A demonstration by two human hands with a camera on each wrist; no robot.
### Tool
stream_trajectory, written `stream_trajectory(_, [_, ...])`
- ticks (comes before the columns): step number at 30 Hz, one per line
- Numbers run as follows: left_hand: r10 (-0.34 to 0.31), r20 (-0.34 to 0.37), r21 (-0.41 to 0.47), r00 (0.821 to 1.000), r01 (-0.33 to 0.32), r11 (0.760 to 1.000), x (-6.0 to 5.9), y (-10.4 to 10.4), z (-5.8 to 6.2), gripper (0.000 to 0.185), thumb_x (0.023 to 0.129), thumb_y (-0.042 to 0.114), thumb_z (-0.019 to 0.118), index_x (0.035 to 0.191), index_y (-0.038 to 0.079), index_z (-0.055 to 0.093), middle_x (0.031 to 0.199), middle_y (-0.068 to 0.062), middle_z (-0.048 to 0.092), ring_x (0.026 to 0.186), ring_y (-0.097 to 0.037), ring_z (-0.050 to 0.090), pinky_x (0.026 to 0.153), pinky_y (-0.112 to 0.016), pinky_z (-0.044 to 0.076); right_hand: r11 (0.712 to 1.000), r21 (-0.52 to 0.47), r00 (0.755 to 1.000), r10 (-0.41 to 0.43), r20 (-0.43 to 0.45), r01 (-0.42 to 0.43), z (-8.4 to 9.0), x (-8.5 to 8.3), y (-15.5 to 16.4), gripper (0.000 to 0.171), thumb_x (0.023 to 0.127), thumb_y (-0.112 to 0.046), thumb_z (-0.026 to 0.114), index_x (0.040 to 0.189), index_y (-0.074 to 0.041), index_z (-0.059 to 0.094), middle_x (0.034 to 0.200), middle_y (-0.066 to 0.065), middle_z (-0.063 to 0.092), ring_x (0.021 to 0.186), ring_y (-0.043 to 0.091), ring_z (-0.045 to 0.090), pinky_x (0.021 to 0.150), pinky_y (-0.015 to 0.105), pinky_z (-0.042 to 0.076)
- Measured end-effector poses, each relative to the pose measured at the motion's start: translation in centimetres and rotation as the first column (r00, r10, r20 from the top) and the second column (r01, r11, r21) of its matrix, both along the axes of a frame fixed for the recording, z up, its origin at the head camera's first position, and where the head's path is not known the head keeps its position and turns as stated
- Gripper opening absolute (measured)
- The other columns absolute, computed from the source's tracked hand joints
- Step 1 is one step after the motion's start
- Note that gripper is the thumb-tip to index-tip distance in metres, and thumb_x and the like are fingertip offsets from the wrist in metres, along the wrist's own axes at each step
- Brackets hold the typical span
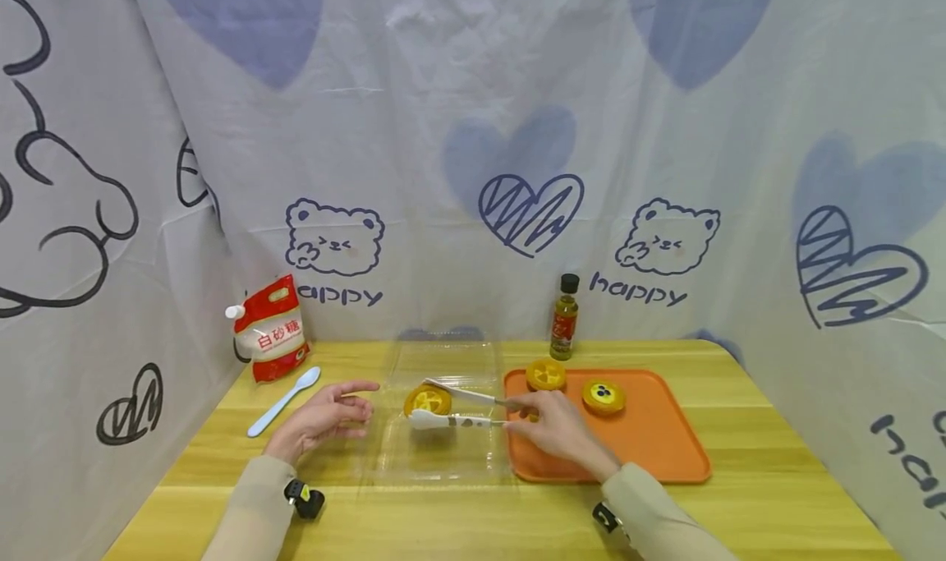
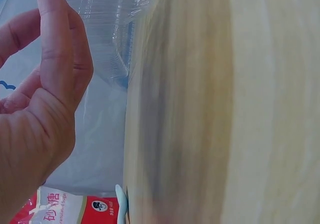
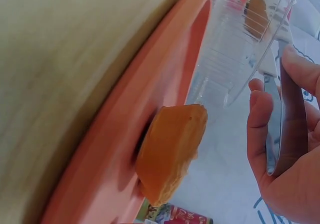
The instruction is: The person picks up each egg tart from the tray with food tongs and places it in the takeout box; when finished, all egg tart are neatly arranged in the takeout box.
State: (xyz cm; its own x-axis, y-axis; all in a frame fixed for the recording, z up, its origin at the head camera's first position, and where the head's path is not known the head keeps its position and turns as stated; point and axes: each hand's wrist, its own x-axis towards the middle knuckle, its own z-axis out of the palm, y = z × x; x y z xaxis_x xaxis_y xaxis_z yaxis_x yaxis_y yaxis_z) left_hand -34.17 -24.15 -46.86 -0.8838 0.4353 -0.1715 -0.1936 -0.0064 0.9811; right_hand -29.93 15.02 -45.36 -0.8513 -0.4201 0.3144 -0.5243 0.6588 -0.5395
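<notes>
Inside the clear plastic box [image 1: 443, 454] at the middle of the counter [image 1: 776, 495], a yellow tart [image 1: 427, 400] sits between the two tips of a pair of white tongs [image 1: 458, 407]. The right hand [image 1: 556, 429] holds the tongs by their handle end, its fingers [image 3: 260, 129] curled round the metal arms, and it hovers over the left edge of the orange tray [image 1: 658, 454]. The tray lies just beside the box, on its right, and carries two more tarts: a yellow one [image 1: 545, 374] at the far left corner and one with dark berries [image 1: 603, 397] near the middle. The left hand [image 1: 321, 420] rests on the counter left of the box, holding nothing, its fingers [image 2: 60, 58] loosely spread and pointing toward the box wall. A pale blue spoon [image 1: 284, 401] lies farther left, near a red and white sugar bag [image 1: 269, 328] standing against the curtain [image 1: 473, 134]. A small oil bottle [image 1: 565, 318] with a black cap stands behind the tray. The box's open lid lies toward the back.
</notes>
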Motion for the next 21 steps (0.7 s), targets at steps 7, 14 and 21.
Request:
stream_trajectory(7, [-0.013,-0.016,-0.001,1.000,0.013,1.000,-0.1,0.2,-0.4,0.060,0.083,-0.004,0.057,0.137,-0.002,0.031,0.100,-0.019,0.055,0.084,-0.022,0.058,0.074,-0.043,0.052,0.999,0.036,1.000,0.017,0.021,-0.018,0.4,-0.1,-0.7,0.040,0.080,-0.042,0.065,0.115,-0.023,0.064,0.098,-0.006,0.066,0.081,0.007,0.057,0.065,0.025,0.046])
stream_trajectory(14, [0.002,-0.019,0.000,1.000,-0.002,1.000,-0.2,0.4,-0.2,0.060,0.082,-0.004,0.058,0.136,0.000,0.033,0.101,-0.020,0.055,0.084,-0.023,0.057,0.076,-0.044,0.051,0.997,0.064,0.999,0.048,0.004,-0.048,0.5,-0.8,-1.5,0.040,0.080,-0.043,0.064,0.113,-0.021,0.065,0.100,-0.006,0.066,0.082,0.011,0.059,0.066,0.025,0.047])
stream_trajectory(21, [0.002,-0.025,-0.028,1.000,-0.002,1.000,0.1,0.1,0.1,0.060,0.082,-0.003,0.059,0.136,0.000,0.033,0.105,-0.023,0.053,0.084,-0.021,0.058,0.076,-0.044,0.051,0.995,0.081,0.999,0.051,0.001,-0.051,0.2,-1.2,-2.5,0.043,0.079,-0.044,0.065,0.114,-0.019,0.065,0.106,-0.007,0.064,0.084,0.011,0.060,0.067,0.027,0.049])
